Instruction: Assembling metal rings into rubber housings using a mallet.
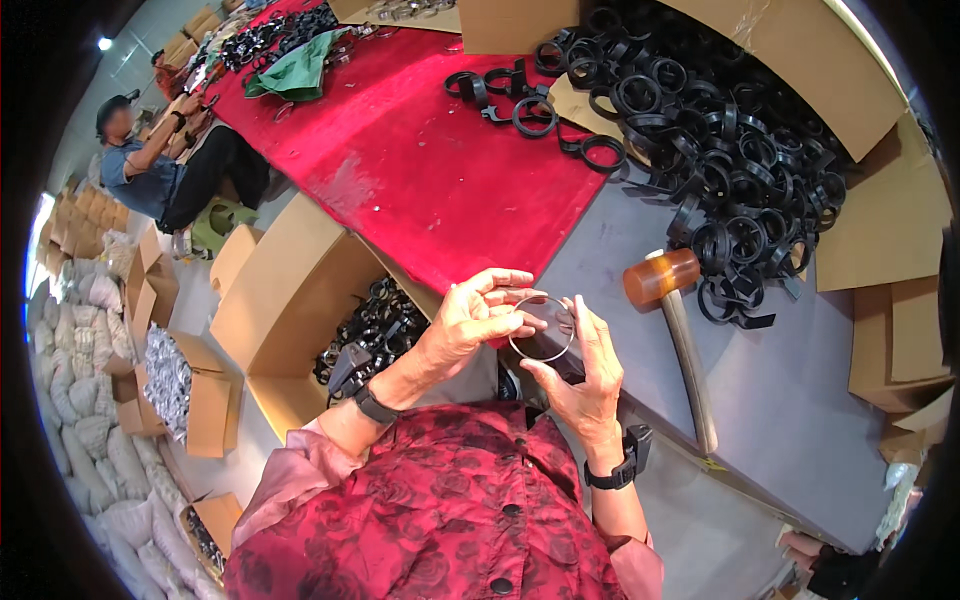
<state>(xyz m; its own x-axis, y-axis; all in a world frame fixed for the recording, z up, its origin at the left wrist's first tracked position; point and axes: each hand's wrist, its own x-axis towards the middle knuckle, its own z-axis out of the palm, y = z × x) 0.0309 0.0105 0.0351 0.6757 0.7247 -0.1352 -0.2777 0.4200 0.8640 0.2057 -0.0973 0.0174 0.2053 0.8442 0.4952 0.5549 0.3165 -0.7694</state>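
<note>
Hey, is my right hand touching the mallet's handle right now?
Apart: the head view shows grey tabletop between the right hand and the mallet's handle.

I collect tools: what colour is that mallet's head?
Orange-brown mallet head, best in the head view.

A rumpled green cloth (pixel 298 70) lies on the red table covering (pixel 430 190); a person in a dark cap (pixel 150 180) sits at left; pale sacks (pixel 90 420) lie piled near an open cardboard carton (pixel 213 408).

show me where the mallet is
In the head view, the mallet lies on the grey tabletop, right of the right hand, beside the black rings.
</note>
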